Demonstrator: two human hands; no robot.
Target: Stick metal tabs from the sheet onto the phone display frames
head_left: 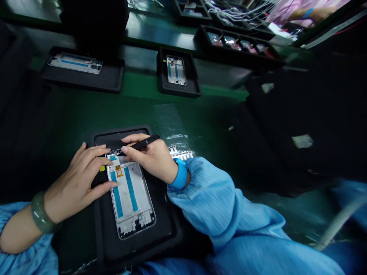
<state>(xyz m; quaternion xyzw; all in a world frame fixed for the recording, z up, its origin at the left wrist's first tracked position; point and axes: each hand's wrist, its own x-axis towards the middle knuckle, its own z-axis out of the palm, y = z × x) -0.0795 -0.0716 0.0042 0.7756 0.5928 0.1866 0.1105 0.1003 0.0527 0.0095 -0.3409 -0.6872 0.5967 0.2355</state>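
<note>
A silver phone mid-frame (126, 194) with blue strips and an orange flex piece lies face up in a black tray (168, 229). My left hand (86, 172) holds its upper left edge, the thumb on a blue strip and the fingertips near the top corner. Pinched between the fingers of my right hand (155, 160) are black tweezers (146, 142), angled down toward the frame's top end. Their tips are hidden by the fingers. Right of that hand lies a clear plastic sheet (172, 122) with small silvery-white pieces (183, 153).
Two more black trays, left (110, 82) and right (193, 87), each hold a phone frame farther back. A compartmented black box (243, 47) and white cables (243, 11) lie behind. Dark stacked trays (315, 107) stand right. A person's pink sleeve (286, 9) shows at the top right.
</note>
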